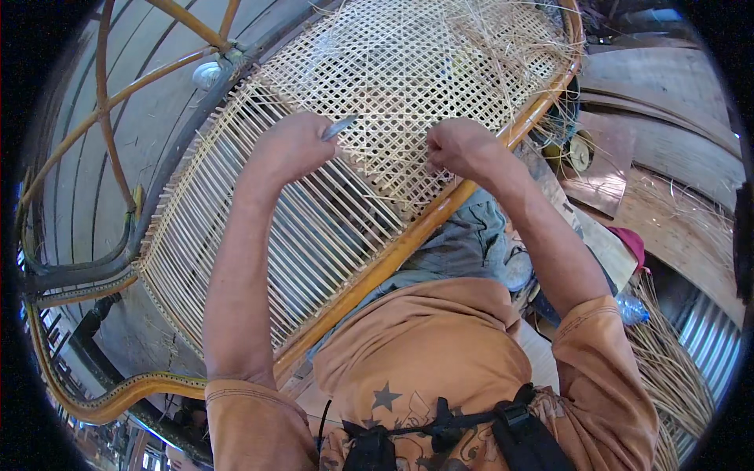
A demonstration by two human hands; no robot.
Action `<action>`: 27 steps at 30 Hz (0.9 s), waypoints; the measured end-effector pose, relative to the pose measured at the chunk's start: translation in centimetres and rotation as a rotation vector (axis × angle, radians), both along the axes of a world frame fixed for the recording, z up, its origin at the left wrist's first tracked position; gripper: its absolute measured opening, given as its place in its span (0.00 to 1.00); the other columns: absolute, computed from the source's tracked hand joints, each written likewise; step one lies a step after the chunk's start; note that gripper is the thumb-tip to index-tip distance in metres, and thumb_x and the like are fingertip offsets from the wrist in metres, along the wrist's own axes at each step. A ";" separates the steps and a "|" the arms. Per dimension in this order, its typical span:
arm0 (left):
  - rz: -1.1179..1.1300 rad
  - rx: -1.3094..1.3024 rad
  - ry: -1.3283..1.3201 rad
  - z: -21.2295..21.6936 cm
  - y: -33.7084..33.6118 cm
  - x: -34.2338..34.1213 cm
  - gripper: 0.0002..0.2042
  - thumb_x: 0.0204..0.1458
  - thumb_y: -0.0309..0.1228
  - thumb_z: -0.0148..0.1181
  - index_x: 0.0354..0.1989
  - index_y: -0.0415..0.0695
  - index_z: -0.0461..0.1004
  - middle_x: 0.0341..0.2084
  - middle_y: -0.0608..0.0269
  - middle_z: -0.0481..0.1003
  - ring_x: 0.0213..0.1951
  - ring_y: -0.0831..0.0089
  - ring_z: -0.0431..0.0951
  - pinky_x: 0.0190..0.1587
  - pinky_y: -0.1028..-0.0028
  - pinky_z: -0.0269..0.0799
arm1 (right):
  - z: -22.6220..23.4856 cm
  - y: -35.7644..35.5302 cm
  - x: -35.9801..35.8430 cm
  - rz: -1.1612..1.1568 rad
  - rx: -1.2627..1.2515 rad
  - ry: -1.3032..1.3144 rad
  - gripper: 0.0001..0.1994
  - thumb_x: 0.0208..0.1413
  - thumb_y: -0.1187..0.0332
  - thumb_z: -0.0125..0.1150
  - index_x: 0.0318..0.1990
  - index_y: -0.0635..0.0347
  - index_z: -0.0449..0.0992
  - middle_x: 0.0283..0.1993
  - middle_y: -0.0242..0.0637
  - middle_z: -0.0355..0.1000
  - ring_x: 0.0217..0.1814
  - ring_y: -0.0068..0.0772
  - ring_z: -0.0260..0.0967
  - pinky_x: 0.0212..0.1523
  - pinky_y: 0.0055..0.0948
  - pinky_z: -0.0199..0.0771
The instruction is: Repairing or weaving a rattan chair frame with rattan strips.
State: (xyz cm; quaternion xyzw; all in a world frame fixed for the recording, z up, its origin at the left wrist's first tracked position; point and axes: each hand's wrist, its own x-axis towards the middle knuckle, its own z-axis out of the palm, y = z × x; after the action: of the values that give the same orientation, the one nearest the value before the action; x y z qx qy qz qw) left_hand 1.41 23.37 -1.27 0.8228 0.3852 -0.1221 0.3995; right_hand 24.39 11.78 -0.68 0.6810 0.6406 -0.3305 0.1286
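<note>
Head view: at centre frame a person weaves cane across a rattan chair frame (440, 216). The left hand (294, 145) is closed around a thin metal tool (339, 127) at the edge of the finished lattice (400, 71); the right hand (459, 147) pinches a strand beside the rim. Weaving seems mid-way, and the open strands (259, 243) at lower left likely call for threading next
</note>
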 end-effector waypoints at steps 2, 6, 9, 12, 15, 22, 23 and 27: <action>0.009 0.008 0.068 1.6 -0.8 0.6 0.13 0.41 0.36 0.57 0.24 0.35 0.69 0.16 0.52 0.69 0.21 0.63 0.70 0.28 0.64 0.65 | -0.3 0.6 1.4 -0.153 -0.044 0.270 0.06 0.44 0.69 0.60 0.29 0.62 0.75 0.24 0.37 0.74 0.28 0.34 0.72 0.30 0.30 0.70; -0.014 -0.031 -0.099 6.1 -1.4 2.2 0.14 0.43 0.36 0.55 0.25 0.35 0.69 0.15 0.52 0.68 0.21 0.63 0.70 0.28 0.65 0.64 | 1.3 -0.6 -0.9 -0.289 0.251 0.564 0.12 0.53 0.61 0.58 0.38 0.61 0.76 0.29 0.33 0.74 0.30 0.23 0.69 0.32 0.24 0.69; -0.048 0.000 -0.129 5.9 -1.3 3.1 0.14 0.44 0.37 0.54 0.26 0.35 0.69 0.15 0.52 0.68 0.21 0.60 0.70 0.29 0.64 0.65 | 2.2 -1.0 -2.8 -0.296 0.267 0.640 0.13 0.54 0.60 0.56 0.38 0.61 0.75 0.27 0.35 0.72 0.27 0.25 0.67 0.30 0.27 0.68; -0.103 0.061 -0.069 5.2 -2.5 4.9 0.14 0.44 0.38 0.54 0.27 0.36 0.71 0.20 0.49 0.72 0.26 0.56 0.74 0.32 0.63 0.68 | 0.9 -2.8 -2.5 -0.364 0.332 0.384 0.11 0.52 0.62 0.55 0.34 0.61 0.75 0.24 0.41 0.71 0.24 0.33 0.68 0.28 0.31 0.67; -0.206 0.189 0.083 3.5 -3.5 6.6 0.11 0.44 0.33 0.50 0.27 0.40 0.76 0.26 0.52 0.77 0.33 0.58 0.78 0.36 0.61 0.71 | 0.8 -4.2 -2.2 -0.437 0.305 0.201 0.10 0.50 0.64 0.53 0.32 0.62 0.74 0.24 0.47 0.70 0.25 0.41 0.70 0.28 0.34 0.68; -0.499 0.222 0.218 3.2 -2.8 8.2 0.09 0.43 0.29 0.52 0.29 0.41 0.78 0.28 0.54 0.78 0.33 0.59 0.79 0.33 0.62 0.73 | 0.6 -4.6 -4.0 -0.494 0.284 0.097 0.10 0.48 0.64 0.51 0.27 0.59 0.75 0.26 0.52 0.71 0.31 0.55 0.70 0.36 0.45 0.71; -0.507 0.228 0.244 3.4 -2.9 8.4 0.09 0.43 0.28 0.53 0.29 0.42 0.79 0.29 0.56 0.78 0.33 0.61 0.79 0.34 0.63 0.73 | 0.6 -4.7 -4.1 -0.491 0.281 0.096 0.10 0.48 0.64 0.51 0.27 0.59 0.75 0.26 0.52 0.71 0.31 0.55 0.70 0.36 0.45 0.71; -0.526 0.236 0.250 4.1 -3.0 9.1 0.09 0.43 0.28 0.53 0.31 0.43 0.79 0.30 0.57 0.78 0.34 0.62 0.79 0.35 0.64 0.73 | 0.6 -4.7 -4.3 -0.462 0.297 0.103 0.10 0.47 0.65 0.52 0.27 0.61 0.76 0.26 0.53 0.71 0.30 0.57 0.70 0.35 0.45 0.71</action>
State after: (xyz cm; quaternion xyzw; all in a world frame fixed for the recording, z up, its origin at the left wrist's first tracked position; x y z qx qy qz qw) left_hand 10.53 20.35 2.87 0.9136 0.2167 -0.2759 0.2055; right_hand 20.07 7.05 -0.06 0.8028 0.5153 -0.2878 -0.0844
